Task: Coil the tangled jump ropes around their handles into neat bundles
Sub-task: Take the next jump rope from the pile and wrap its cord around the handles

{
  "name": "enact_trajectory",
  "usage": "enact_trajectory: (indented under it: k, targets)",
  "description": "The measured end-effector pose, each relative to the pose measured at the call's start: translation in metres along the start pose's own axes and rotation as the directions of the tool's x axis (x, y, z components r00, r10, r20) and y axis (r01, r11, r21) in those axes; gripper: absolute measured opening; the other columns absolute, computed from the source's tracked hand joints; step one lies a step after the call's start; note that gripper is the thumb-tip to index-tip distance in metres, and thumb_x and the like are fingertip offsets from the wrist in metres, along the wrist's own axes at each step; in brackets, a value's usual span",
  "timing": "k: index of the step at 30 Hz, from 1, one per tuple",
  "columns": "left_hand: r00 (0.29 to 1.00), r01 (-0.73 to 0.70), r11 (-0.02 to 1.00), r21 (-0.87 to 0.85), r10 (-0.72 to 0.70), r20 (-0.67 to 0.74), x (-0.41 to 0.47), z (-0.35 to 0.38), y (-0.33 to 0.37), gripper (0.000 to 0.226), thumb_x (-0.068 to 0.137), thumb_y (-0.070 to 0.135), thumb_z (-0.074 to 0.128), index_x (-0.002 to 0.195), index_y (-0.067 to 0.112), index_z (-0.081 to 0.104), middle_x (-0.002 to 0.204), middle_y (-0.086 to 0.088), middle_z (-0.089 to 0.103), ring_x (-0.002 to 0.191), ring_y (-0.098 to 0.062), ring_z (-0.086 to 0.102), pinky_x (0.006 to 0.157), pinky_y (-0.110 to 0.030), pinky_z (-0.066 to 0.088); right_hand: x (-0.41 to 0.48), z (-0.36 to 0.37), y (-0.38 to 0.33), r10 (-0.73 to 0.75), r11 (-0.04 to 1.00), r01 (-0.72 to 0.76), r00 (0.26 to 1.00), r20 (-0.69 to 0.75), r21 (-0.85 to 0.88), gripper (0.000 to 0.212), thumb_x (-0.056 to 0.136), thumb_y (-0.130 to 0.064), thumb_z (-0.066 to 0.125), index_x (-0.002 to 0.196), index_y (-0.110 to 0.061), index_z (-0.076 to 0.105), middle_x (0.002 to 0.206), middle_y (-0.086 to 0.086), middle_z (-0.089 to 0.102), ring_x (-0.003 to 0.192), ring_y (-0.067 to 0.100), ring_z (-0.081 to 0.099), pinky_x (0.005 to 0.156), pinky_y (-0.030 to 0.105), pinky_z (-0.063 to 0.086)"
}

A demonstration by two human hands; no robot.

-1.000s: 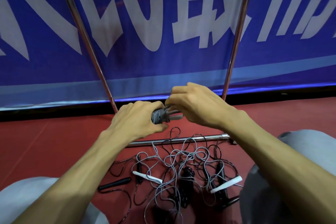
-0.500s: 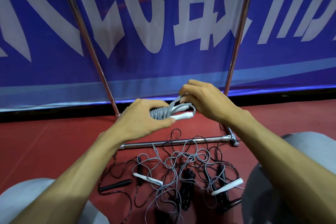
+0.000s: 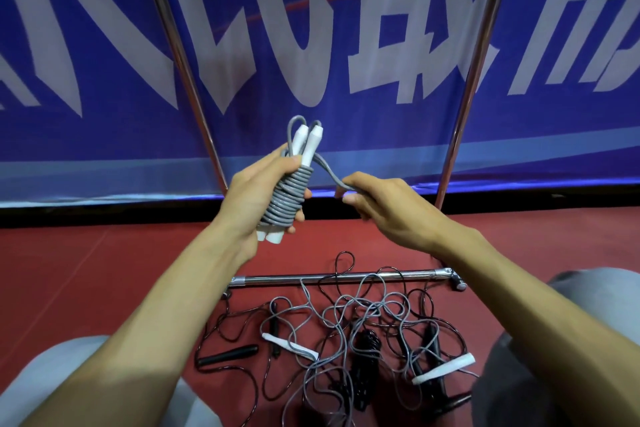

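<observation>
**Coiling stage, head view.** Your left hand [image 3: 254,199] is closed around the bundle [image 3: 289,199], which is grey cord wound in tight turns about two white handles [image 3: 306,144] laid side by side. The thumb bears on the uppermost turns. The bundle's long axis stands nearly upright, with its top leaning a little to the right. The handle tips rise clear above your fist and the butt ends show below it.

Your right hand [image 3: 384,210] lies just beside the bundle, to its right and level with the middle of the coil. It pinches the free tail [image 3: 329,172] between the thumb and curled fingers. The tail leaves the top of the coil on its right side and runs down and rightward to the pinch in a short arc. Any cord past the pinch is hidden inside the hand.

The right hand is the nearer to the tail's exit point. Closing off the bundle probably calls for carrying the tail across the upright axis, or tucking it under a turn, while the left hand holds that axis steady.

Well below both hands, on the red floor [image 3: 104,270], the tangle [image 3: 360,322] of grey and black ropes lies uncoiled, just in front of a metal bar [image 3: 277,279]. A blue banner [image 3: 311,45] stands behind.
</observation>
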State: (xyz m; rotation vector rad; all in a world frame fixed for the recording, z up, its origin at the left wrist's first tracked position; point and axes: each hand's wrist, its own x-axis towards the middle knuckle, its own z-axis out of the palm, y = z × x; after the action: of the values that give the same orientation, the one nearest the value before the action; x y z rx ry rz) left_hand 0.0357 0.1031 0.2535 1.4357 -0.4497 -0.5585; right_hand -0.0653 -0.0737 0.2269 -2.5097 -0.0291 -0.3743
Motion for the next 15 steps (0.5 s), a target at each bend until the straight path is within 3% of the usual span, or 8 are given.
enact_trajectory:
  k: [5, 7, 10, 13, 15]
  targets:
    - [0.995, 0.019, 0.994, 0.110, -0.009, -0.097, 0.006, -0.002, -0.007, 0.034, 0.084, 0.032, 0.072, 0.117, 0.033, 0.067, 0.075, -0.010, 0.068, 0.051, -0.025, 0.058, 0.048, -0.028, 0.047, -0.002, -0.005, -0.005, 0.049, 0.981, -0.033, 0.996, 0.081, -0.193, 0.031, 0.101, -0.040, 0.037, 0.088, -0.019, 0.056, 0.067, -0.010, 0.049, 0.067, 0.017, 0.048, 0.067, 0.039, 0.046]
    - [0.988, -0.061, 0.957, 0.284, 0.098, -0.118, 0.010, -0.005, -0.014, 0.030, 0.081, 0.035, 0.075, 0.110, 0.036, 0.069, 0.074, -0.005, 0.065, 0.057, -0.023, 0.059, 0.052, -0.030, 0.049, -0.004, -0.007, -0.008, 0.082, 0.962, -0.044, 0.988, 0.131, -0.271, 0.035, 0.100, -0.043, 0.037, 0.086, -0.018, 0.056, 0.064, -0.008, 0.049, 0.062, 0.017, 0.048, 0.063, 0.037, 0.044]
    - [0.958, -0.149, 0.695, 0.703, 0.277, -0.070, 0.014, -0.008, -0.023, 0.033, 0.074, 0.052, 0.073, 0.105, 0.046, 0.064, 0.076, 0.003, 0.066, 0.071, -0.023, 0.064, 0.070, -0.039, 0.055, -0.008, -0.007, -0.015, 0.088, 0.919, -0.007, 0.978, 0.189, -0.394, 0.033, 0.100, -0.045, 0.035, 0.087, -0.019, 0.050, 0.077, 0.003, 0.058, 0.072, 0.029, 0.054, 0.064, 0.037, 0.043]
    - [0.941, -0.126, 0.451, 0.883, 0.337, -0.038, 0.011, -0.003, -0.026, 0.037, 0.078, 0.052, 0.071, 0.112, 0.050, 0.056, 0.087, 0.007, 0.065, 0.089, -0.027, 0.060, 0.074, -0.039, 0.050, -0.012, -0.003, -0.020, 0.006, 0.882, 0.111, 0.969, 0.245, -0.459, 0.022, 0.101, -0.036, 0.036, 0.093, -0.017, 0.043, 0.091, 0.005, 0.059, 0.081, 0.031, 0.056, 0.062, 0.036, 0.036]
    - [0.931, -0.141, 0.338, 0.931, 0.365, 0.009, 0.009, 0.000, -0.029, 0.038, 0.081, 0.051, 0.069, 0.115, 0.050, 0.053, 0.088, 0.007, 0.060, 0.091, -0.026, 0.059, 0.072, -0.038, 0.047, -0.014, -0.001, -0.023, -0.059, 0.853, 0.194, 0.958, 0.279, -0.484, 0.018, 0.102, -0.033, 0.036, 0.095, -0.017, 0.042, 0.098, 0.005, 0.059, 0.082, 0.030, 0.057, 0.061, 0.035, 0.033]
